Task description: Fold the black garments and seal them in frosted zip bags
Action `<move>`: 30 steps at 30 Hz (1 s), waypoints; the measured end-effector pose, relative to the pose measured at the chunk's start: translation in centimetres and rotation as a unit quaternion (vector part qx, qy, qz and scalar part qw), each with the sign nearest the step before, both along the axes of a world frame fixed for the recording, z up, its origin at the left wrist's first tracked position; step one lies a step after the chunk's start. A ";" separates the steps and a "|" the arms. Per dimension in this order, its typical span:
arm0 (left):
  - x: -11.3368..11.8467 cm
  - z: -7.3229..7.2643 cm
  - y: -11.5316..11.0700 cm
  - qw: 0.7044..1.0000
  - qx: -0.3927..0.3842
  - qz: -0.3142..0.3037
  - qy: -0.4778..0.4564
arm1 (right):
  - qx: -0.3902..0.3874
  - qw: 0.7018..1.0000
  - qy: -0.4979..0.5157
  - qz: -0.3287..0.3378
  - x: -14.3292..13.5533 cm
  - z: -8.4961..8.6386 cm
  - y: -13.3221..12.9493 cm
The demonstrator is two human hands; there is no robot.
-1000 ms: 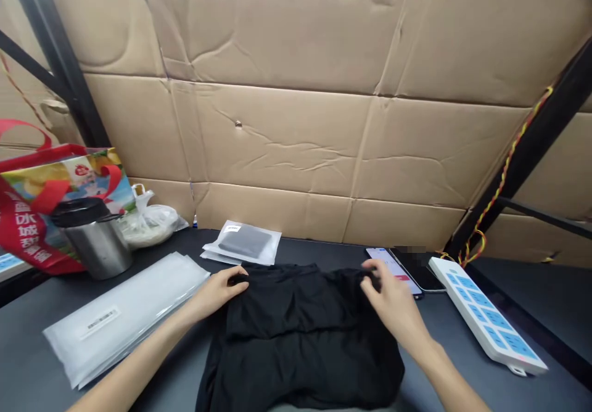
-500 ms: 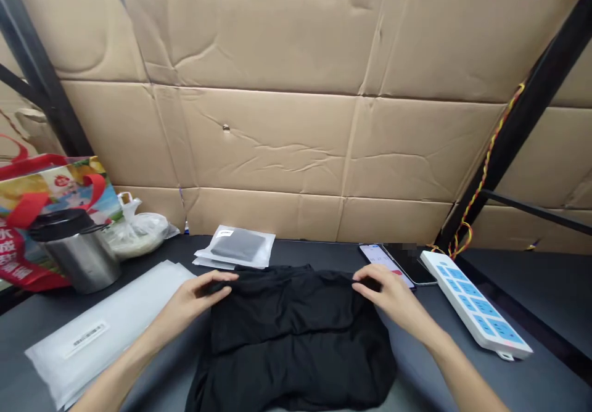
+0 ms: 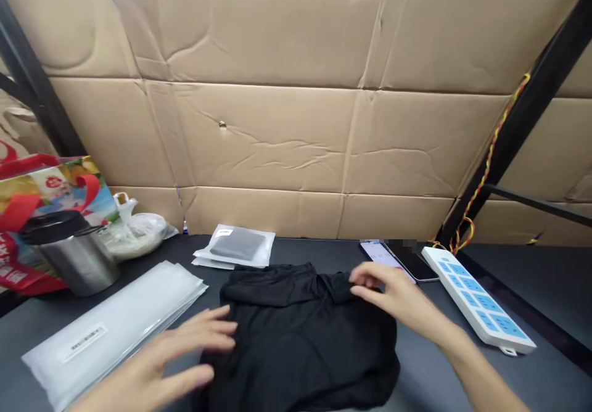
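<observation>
A black cloth garment (image 3: 300,344) lies on the dark table in front of me, its upper edge folded over in a band. What kind of garment it is, I cannot make out. My right hand (image 3: 383,292) pinches the garment's top right corner between thumb and fingers. At the garment's left edge is my left hand (image 3: 185,353), open, its fingers apart and the fingertips over the cloth. Whether those fingertips touch the fabric is unclear.
Left of the garment lie white plastic packages (image 3: 120,325) with a barcode label. Behind are flat clear packets (image 3: 235,247). A steel mug (image 3: 76,261), a knotted plastic bag (image 3: 139,230) and a colourful bag (image 3: 55,184) stand left; phones (image 3: 411,261) and a power strip (image 3: 478,301) lie right.
My left hand has let go of the garment's top left corner and moved down toward me, fingers spreading. The top edge now shows a folded band; my right hand stays at the right corner.
</observation>
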State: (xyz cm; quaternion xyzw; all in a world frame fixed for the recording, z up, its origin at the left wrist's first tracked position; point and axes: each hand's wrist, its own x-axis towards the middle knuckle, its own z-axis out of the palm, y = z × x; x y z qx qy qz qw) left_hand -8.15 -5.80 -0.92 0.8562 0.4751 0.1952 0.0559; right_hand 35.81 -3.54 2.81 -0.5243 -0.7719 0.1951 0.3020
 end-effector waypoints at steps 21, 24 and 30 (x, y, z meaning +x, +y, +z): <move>5.7 -2.8 6.7 0.992 0.093 -0.032 0.073 | 0.029 0.993 -0.092 0.061 -0.3 -1.4 3.0; 6.0 -3.6 7.1 0.987 0.112 -0.029 0.110 | 0.037 0.995 -0.089 -0.013 0.0 -2.6 3.9; 7.0 -1.3 7.4 0.985 0.170 0.021 0.030 | 0.126 0.976 -0.078 -0.158 -1.9 -2.1 5.2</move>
